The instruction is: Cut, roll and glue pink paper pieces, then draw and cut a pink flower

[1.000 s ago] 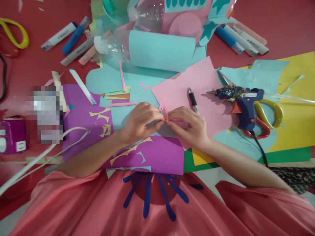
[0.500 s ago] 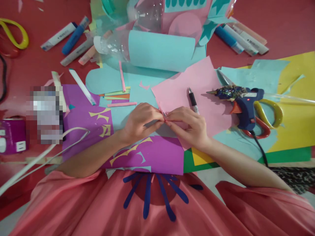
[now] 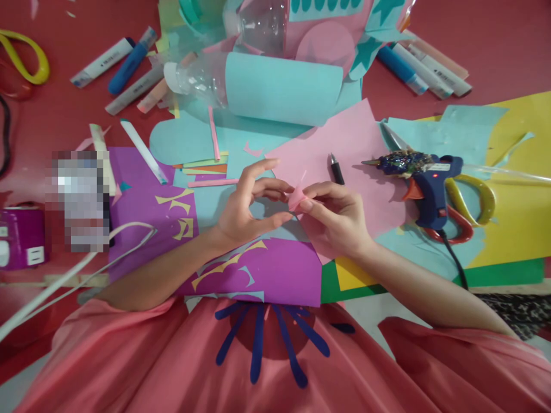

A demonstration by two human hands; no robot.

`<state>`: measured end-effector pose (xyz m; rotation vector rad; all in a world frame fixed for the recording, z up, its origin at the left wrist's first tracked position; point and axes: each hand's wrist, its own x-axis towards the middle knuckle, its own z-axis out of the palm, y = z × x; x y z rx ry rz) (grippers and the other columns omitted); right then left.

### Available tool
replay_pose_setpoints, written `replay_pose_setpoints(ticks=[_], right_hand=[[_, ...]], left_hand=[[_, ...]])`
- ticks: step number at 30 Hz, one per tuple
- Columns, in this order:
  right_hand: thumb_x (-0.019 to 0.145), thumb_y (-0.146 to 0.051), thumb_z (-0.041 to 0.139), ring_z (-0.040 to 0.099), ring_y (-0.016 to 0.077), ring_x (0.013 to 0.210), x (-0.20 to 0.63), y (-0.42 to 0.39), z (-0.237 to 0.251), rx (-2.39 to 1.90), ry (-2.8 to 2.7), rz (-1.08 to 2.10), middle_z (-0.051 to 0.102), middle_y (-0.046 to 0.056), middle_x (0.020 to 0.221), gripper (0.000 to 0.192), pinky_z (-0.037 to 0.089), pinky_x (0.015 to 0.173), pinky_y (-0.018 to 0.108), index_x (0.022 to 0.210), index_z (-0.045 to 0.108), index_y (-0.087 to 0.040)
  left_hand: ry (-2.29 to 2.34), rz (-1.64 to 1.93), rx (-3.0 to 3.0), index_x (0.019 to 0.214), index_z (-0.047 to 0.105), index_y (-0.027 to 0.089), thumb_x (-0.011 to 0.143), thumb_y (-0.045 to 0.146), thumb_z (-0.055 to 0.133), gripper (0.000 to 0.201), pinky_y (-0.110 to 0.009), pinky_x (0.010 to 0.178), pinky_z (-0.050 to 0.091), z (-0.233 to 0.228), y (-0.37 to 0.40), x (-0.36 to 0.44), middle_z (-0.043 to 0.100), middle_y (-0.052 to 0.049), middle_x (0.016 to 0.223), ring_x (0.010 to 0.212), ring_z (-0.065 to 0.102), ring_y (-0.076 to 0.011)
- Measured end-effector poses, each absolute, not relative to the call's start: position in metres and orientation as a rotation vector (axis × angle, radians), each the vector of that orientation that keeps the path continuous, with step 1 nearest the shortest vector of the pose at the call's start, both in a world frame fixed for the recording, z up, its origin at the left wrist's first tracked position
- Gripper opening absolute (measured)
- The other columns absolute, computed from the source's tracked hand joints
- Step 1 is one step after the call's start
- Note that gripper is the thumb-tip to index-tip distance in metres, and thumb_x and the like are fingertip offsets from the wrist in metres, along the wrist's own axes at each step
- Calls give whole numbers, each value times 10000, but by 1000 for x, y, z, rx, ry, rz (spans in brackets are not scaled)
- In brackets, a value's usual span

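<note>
The small pink paper piece (image 3: 297, 201) sits between both hands at the middle of the worktop (image 3: 64, 120), lifted just above the pink sheet (image 3: 353, 149); it is a pale pink, folded scrap with a thin point sticking up. The right hand (image 3: 333, 215) pinches it between thumb and forefinger; the left hand (image 3: 245, 209) touches it with thumb and middle fingertip, its forefinger raised and spread. A black pen (image 3: 337, 170) lies just beyond the right hand; the blue glue gun (image 3: 424, 180) stands well to the right over yellow-handled scissors (image 3: 471, 203); the purple sheet (image 3: 258, 269) lies near the body; a paper-wrapped plastic bottle (image 3: 258, 83) lies farther off; bare paper remains between.
</note>
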<state>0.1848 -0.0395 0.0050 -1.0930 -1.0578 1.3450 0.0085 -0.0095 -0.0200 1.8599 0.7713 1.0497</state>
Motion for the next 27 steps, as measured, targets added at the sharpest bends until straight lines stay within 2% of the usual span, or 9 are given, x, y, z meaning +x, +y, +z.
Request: replay_pose_setpoints(ticks=[2, 5, 8, 11, 14, 17, 21, 24, 27], right_hand=[[726, -457, 813, 646, 109, 612, 184, -39, 5, -1084, -955, 1430, 690, -25, 671, 271, 536, 585, 254, 695, 678, -225], [708, -396, 840, 596, 83, 582, 185, -40, 4, -1058, -816, 1563, 661, -37, 645, 241, 493, 554, 225, 696, 683, -213], [711, -357, 843, 589, 78, 601, 186, -41, 3, -1020, -725, 1660, 662, -40, 661, 207, 493, 578, 219, 711, 695, -211], [722, -335, 838, 589, 75, 623, 187, -41, 2, -973, -679, 1712, 667, -41, 678, 170, 500, 604, 215, 726, 710, -223], [733, -329, 831, 581, 75, 618, 187, -40, 4, -949, -660, 1746, 661, -42, 665, 155, 506, 607, 214, 728, 713, -229], [726, -343, 834, 581, 77, 612, 186, -39, 7, -942, -655, 1777, 646, -45, 649, 170, 522, 621, 224, 717, 709, -228], [706, -340, 845, 598, 86, 635, 183, -39, 8, -935, -612, 1792, 661, -42, 683, 183, 531, 636, 236, 709, 697, -232], [703, -309, 847, 605, 76, 658, 182, -39, 8, -910, -586, 1794, 672, -46, 697, 162, 523, 659, 220, 716, 704, -235], [713, -297, 845, 589, 53, 643, 181, -40, 7, -915, -570, 1767, 663, -57, 692, 150, 502, 641, 187, 722, 709, -234]], left_hand=[[799, 1029, 1924, 1447, 310, 288, 900, 550, 587, 667, -318, 865, 599, -20, -7, 7, 676, -99, 1223, 1087, 689, -193], [830, 979, 2185, 1428, 394, 317, 901, 590, 553, 615, -451, 1073, 498, -17, -3, 3, 503, -115, 1477, 1378, 493, -278], [841, 955, 2407, 1450, 394, 346, 933, 554, 507, 568, -535, 1176, 359, -16, -6, 3, 400, -85, 1567, 1457, 381, -309], [958, 986, 2516, 1476, 388, 341, 941, 563, 466, 585, -604, 1194, 284, -19, -16, 6, 349, -68, 1601, 1475, 337, -349], [1033, 985, 2564, 1510, 337, 361, 943, 626, 379, 626, -620, 1199, 264, -21, -23, 8, 354, -45, 1600, 1478, 334, -345], [1028, 953, 2590, 1539, 285, 341, 967, 617, 315, 635, -630, 1220, 192, -20, -25, 8, 398, -65, 1576, 1492, 309, -336], [863, 867, 2588, 1581, 142, 265, 1005, 517, 330, 657, -551, 1266, 73, -16, -21, 7, 500, -93, 1508, 1466, 377, -262], [801, 808, 2573, 1588, 63, 230, 1014, 478, 339, 683, -494, 1271, 96, -16, -20, 6, 508, -108, 1500, 1452, 401, -228], [805, 808, 2539, 1586, 75, 242, 1013, 475, 345, 675, -477, 1264, 138, -16, -20, 6, 500, -111, 1506, 1460, 389, -228]])
